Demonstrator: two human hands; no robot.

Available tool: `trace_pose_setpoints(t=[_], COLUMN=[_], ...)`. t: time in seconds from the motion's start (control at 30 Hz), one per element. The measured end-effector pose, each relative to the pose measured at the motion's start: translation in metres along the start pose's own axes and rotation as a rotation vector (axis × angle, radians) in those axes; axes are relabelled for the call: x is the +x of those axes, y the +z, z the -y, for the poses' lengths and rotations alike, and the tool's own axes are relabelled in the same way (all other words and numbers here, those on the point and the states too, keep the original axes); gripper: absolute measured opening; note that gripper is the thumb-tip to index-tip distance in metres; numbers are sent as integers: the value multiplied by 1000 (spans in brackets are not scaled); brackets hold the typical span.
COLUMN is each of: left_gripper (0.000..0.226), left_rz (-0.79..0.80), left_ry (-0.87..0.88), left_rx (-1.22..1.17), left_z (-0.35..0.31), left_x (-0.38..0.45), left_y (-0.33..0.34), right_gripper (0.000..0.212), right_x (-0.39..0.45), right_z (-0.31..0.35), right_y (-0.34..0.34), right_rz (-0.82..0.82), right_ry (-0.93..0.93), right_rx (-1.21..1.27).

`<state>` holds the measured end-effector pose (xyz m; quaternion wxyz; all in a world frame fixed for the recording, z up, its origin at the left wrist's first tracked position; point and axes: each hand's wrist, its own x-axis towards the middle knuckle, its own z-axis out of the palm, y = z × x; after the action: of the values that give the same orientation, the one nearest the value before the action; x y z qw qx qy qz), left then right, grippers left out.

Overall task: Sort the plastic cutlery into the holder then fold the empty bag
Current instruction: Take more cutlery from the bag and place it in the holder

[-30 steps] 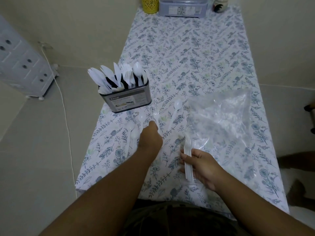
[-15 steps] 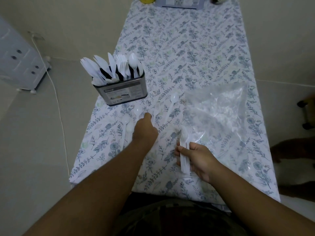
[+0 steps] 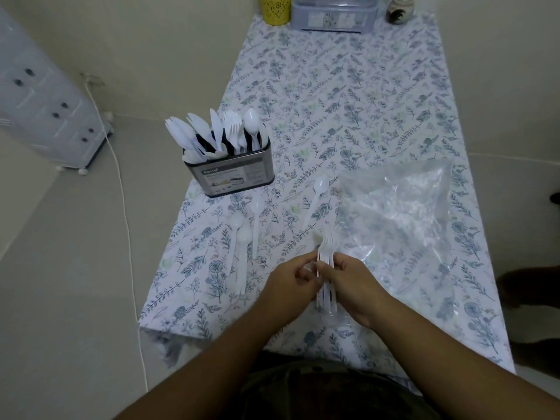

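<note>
Since half a second ago, the left hand (image 3: pixel 289 281) has drawn back from the loose cutlery on the cloth to meet the right hand (image 3: pixel 348 286) at the bundle of white plastic forks (image 3: pixel 325 268); both hands now close on this bundle, tines pointing away from the person. Whether the left hand has added a fork to it cannot be told.

Surface and room: a long table under a floral tablecloth (image 3: pixel 348 95), beside pale floor tiles (image 3: pixel 60 268). Far left of the grip stands a white drawer unit (image 3: pixel 45 104) on castors, with a white cable (image 3: pixel 127 237) trailing over the floor.

Surroundings, largest first: a clear plastic bag (image 3: pixel 400 219), flat and crumpled, just right of the grip and beyond it. Beyond and left, well apart from the hands, stands the metal cutlery holder (image 3: pixel 233 174), already filled with upright white spoons, forks and knives. At the far table end sit a lidded plastic container (image 3: pixel 333 16), a yellow cup (image 3: pixel 275 9) and a small ceramic jar (image 3: pixel 400 9).

Unsorted pieces: three white spoons (image 3: pixel 242 237) lie close together left of the grip; one single spoon (image 3: pixel 316 198) lies just beyond it, near the bag's edge. Nothing stands between the hands and the holder.
</note>
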<state>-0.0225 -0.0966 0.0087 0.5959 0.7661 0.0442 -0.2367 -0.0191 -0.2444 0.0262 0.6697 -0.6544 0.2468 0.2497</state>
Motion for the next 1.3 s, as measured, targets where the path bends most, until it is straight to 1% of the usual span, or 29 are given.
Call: trace_pose_setpoints(t=[0.07, 0.13, 0.17, 0.23, 0.27, 0.33, 0.37, 0.43, 0.6, 0.73, 0.87, 0.97, 1.03, 1.1, 1.2, 1.3], left_gripper=[44, 36, 31, 27, 25, 12, 11, 13, 22, 18, 27, 29, 32, 29, 27, 25], left_rz=[-10, -13, -22, -64, -92, -151, -186, -225, -222, -241, -252, -281, -348, -407, -488, -514], left_ry=[-21, -31, -34, -38, -43, -50, -53, -58, -28, 11, 68, 176, 251, 347, 471, 525], left_rx=[-30, -71, -90, -92, -77, -46, -16, 8, -70, -44, 22, 122, 132, 162, 271, 293], left_z=[-4, -8, -8, -8, -8, -9, -10, -15, -22, -20, -23, -34, -48, -67, -104, -143], left_x=[-2, -4, -4, 0, 1, 3, 4, 4, 3, 5, 7, 4, 4, 8, 26, 48], left_y=[2, 5, 6, 4, 3, 3, 2, 2, 0, -4, -15, -28, -39, -56, -93, -134], right_gripper=[30, 41, 41, 40, 40, 38, 38, 36, 34, 29, 29, 20, 21, 21, 19, 19], right_x=[2, 3, 3, 3, 3, 2, 2, 2, -1, -2, 5, 6, 6, 16, 36, 50], right_z=[-1, -4, -5, -3, -4, -3, -4, -6, -6, -2, 0, 16, 38, 66, 115, 170], right_y=[0, 2, 2, 2, 1, -1, -2, -2, 0, 4, 2, 5, 13, 26, 47, 70], right_rz=[1, 10, 41, 68, 76, 105, 112, 123, 130, 123, 119, 91, 85, 63, 8, -23], right_ry=[-31, -43, -47, 2, 22, 21, 18, 7, -38, -96, -159, -244, -340, -447, -630, -774], right_rx=[-81, -118, -91, -8, 34, 90, 111, 143, 165, 35, -62, -157, -220, -302, -399, -445])
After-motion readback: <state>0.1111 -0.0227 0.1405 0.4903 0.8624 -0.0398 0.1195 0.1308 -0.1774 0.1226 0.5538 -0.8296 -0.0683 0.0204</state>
